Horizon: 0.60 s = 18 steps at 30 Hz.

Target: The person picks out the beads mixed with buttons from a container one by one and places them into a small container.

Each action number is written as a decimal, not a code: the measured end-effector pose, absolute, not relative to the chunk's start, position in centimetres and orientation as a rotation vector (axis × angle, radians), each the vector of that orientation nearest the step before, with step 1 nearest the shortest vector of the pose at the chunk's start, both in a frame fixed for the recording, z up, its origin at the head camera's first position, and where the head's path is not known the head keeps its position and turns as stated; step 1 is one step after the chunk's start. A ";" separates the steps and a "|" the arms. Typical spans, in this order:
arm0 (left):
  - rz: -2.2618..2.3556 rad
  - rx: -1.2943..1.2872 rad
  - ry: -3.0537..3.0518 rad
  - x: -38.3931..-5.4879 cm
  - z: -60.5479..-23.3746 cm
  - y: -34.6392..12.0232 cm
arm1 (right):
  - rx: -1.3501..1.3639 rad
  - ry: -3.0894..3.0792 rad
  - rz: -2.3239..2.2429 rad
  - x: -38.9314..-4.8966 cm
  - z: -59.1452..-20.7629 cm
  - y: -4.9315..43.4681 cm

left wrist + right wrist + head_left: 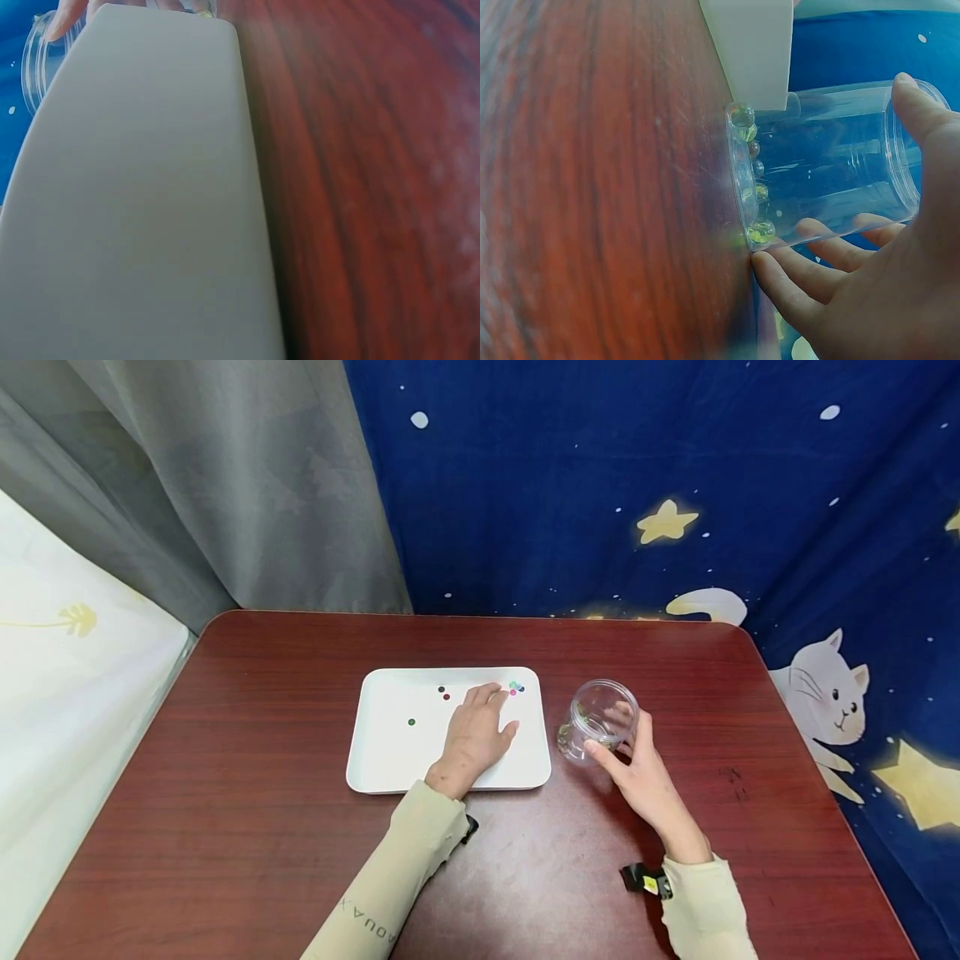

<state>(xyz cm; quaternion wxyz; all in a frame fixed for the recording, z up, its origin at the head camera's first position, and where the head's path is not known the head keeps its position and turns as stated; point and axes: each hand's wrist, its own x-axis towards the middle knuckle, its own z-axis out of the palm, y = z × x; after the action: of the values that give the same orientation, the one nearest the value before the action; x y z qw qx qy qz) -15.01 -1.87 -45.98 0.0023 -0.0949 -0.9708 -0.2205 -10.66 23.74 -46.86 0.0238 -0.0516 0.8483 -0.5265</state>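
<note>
A shallow white tray [390, 752] lies on the table with small coloured round pieces in it. My left hand [477, 731] reaches over the tray, palm down, fingers extended and thumb apart. Its fingertips are beside a cluster of pink, blue and green pieces [514, 688] in the far right corner; whether they touch is unclear. With thumb and fingers spread round it, my right hand [637, 768] holds a clear, lidless jar [832, 161] just right of the tray. Glass marbles [761, 231] line the jar's bottom. The left wrist view shows mostly the tray's outer side [150, 187].
The dark red wooden table [262, 860] extends around the tray and jar. Left of my left hand lie a dark green piece [412, 722], a red one [446, 697] and a dark one [441, 689]. Grey and blue star-patterned curtains [540, 510] hang behind the table.
</note>
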 end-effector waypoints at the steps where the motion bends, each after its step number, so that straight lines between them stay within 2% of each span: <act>1: -0.689 -0.300 -3.046 -15.0 -46.0 -1.9 | -0.160 2.626 -1.629 -10.7 -46.9 23.8; 18: -0.720 -0.307 -3.059 -15.7 -45.3 -1.5 | -0.158 2.618 -1.628 -10.7 -46.9 23.8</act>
<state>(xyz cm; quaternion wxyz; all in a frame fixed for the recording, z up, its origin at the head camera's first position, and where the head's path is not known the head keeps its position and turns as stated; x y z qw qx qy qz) -15.71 -1.53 -45.32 -0.0079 -0.0973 -0.9687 -0.2282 -10.69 23.80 -46.87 0.0273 -0.0512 0.8477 -0.5273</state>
